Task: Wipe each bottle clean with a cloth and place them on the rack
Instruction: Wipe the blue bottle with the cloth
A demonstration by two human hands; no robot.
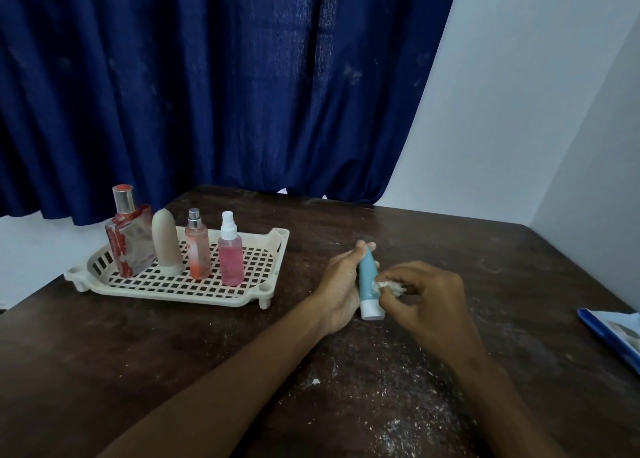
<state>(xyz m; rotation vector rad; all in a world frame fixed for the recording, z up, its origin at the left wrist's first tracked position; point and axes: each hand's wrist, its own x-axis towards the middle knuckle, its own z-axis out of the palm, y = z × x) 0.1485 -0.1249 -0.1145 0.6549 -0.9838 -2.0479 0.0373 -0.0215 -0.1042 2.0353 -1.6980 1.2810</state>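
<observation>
Left hand [341, 284]: fingers curled round a light-blue tube [367, 281], held nearly upright just above the dark wooden table [138, 353], with its white cap [372, 310] downward. No label is visible on the tube's exposed face.

Right hand [429, 298]: fingertips pinch a small crumpled white cloth [389, 286], which is pressed against the tube's middle.

The cream plastic rack [180, 295] stands to the left, well apart from the hands. Four items stand upright on it in a row:
- a square glass perfume bottle [130, 243] with red patterning
- a beige round-topped container [167, 243]
- a slim orange-pink spray bottle [197, 250], its vertical lettering too small to read
- a spray bottle of pink liquid [230, 257], unlabelled

White specks are scattered on the table. A blue-and-white packet [616, 333] lies at the right edge, its print illegible.
</observation>
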